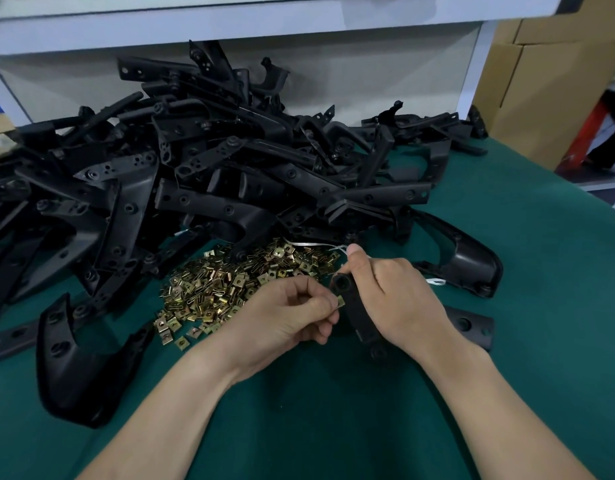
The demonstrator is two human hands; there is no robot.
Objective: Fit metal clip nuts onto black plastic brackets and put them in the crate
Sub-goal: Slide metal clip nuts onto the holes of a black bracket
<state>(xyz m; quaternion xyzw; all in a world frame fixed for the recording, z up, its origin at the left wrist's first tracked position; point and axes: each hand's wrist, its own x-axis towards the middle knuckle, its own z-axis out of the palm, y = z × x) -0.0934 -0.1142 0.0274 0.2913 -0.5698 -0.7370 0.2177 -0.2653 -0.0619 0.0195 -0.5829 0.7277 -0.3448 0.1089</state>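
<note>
Both forearms reach in from the near edge over the green tabletop. My right hand grips a black bracket, its fingers closed round the strip, with the thumb raised at the far end. My left hand meets it just to the left, fingers pinching one brass-coloured clip nut against the bracket's edge; I cannot tell whether the nut is seated. Just beyond the hands lies a loose heap of clip nuts, and behind that a big pile of black brackets fills the far left. A curved bracket lies near left, another to the right of my hands. Cardboard boxes stand far right.
</note>
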